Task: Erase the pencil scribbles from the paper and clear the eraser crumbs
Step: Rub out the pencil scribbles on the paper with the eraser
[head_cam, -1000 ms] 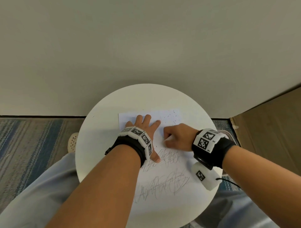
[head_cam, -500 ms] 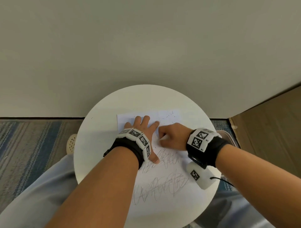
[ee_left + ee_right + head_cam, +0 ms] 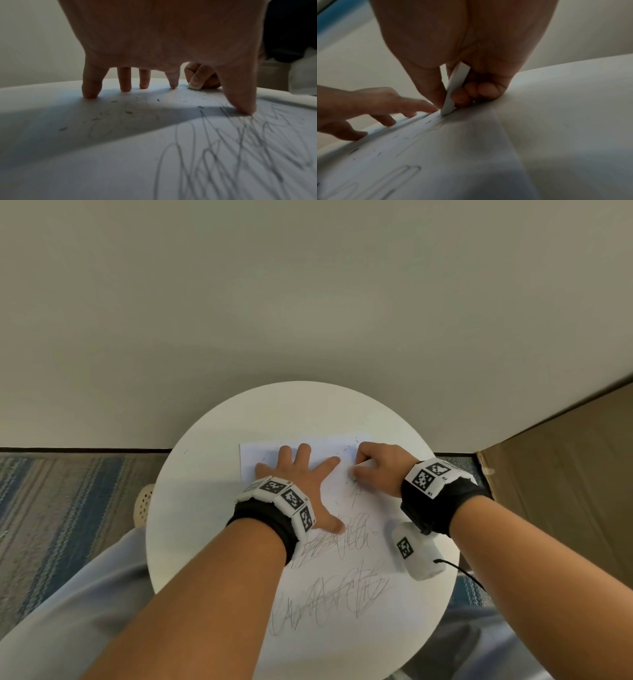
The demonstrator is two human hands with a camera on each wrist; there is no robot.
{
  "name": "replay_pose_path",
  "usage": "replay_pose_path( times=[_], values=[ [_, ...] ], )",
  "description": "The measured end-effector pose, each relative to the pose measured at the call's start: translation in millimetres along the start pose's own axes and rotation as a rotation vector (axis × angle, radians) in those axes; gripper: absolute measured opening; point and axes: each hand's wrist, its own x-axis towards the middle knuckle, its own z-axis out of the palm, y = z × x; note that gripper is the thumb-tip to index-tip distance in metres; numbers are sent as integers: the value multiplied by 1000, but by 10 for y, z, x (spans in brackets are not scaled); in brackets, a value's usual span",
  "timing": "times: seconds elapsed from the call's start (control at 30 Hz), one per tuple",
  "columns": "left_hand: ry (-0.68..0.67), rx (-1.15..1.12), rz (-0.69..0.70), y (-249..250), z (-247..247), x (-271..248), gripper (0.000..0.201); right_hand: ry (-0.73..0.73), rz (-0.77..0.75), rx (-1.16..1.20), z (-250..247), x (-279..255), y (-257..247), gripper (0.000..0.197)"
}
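Head view shows the right hand [image 3: 380, 467] pinching a flat white eraser [image 3: 453, 93] between thumb and curled fingers — its lower edge pressed on the paper [image 3: 342, 583]. Just left of that grip the left hand [image 3: 298, 474] lies spread, fingertips [image 3: 90, 93] pressing the sheet flat. Dark crumbs [image 3: 113, 101] lie scattered around the grip — pencil scribbles [image 3: 329, 597] run nearer the person.

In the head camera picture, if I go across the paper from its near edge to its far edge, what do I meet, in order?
Lower band of pencil scribbles → upper band of scribbles → left hand pressing the paper flat, and right hand gripping the eraser → eraser crumbs along the far edge.
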Motion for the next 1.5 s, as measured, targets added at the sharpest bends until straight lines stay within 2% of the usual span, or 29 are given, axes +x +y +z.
replay_pose_path(
  times=[0.13,0.27,0.4,0.5,0.63,0.67,0.77,0.9,1.0,1.03,1.13,1.17,1.27,1.4,1.5],
  values=[
    [-5,-1,-36,47,-3,33,111,2,57,31,44,1,-68,14],
    [-4,6,-34,47,2,32,110,-83,-20,24,151,-75,-181,20],
    [-22,9,-33,52,-7,19,110,65,74,78,4,21,-140,12],
    [-17,9,-30,46,-12,21,109,-68,-27,1,134,-43,-186,20],
    [-26,0,-20,49,-17,19,109,120,83,65,5,44,-77,11],
    [-27,0,-21,46,-15,17,110,111,73,60,10,36,-86,11],
    [-17,0,-24,42,-11,34,110,-64,-24,-14,94,-11,-128,18],
    [-22,-6,-21,55,-12,28,109,53,65,35,-79,61,-38,12],
    [-24,-19,-19,43,-15,31,109,-82,-18,-39,30,5,-63,16],
    [-24,-20,-19,40,-18,34,109,-73,-22,-36,43,-13,-68,16],
    [-25,-24,-23,54,-25,29,108,87,68,40,-60,37,6,10],
    [-29,-21,-23,55,-28,23,109,80,61,34,-59,37,0,11],
    [-32,-23,-25,51,-29,27,109,-69,-17,-39,19,-18,-38,13],
    [-29,-24,-24,56,-25,21,109,73,47,6,-60,12,21,11],
    [-22,-16,-24,51,-26,23,110,-60,-10,-41,34,-17,-20,13]
  ],
)
